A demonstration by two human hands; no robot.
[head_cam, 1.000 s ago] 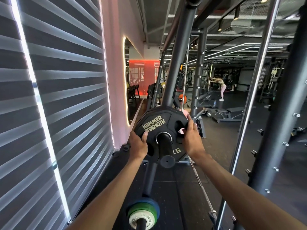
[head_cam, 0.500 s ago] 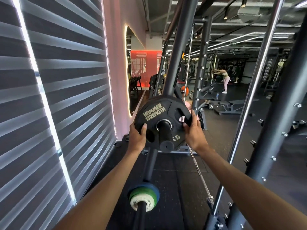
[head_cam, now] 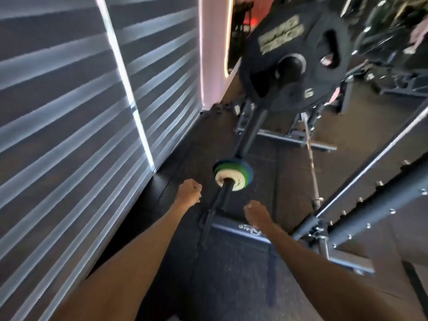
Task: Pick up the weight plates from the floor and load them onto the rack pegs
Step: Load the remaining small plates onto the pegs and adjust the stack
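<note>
Fingers curled loosely, both hands empty. Black weight plate sits on its peg, upper right of frame; small coloured plates on the lower peg, centre. Next I'd seek floor plates, gripping rims squarely.

Two bare forearms run up from the bottom edge of the view, with no sleeve covering any part that shows. The left hand carries no glove, ring or band, and the wrist just behind its fingers is bare, without a watch or strap. The right hand is likewise uncovered, its wrist plain behind the knuckles. Motion blur hides the fingernails and finer detail.
</note>
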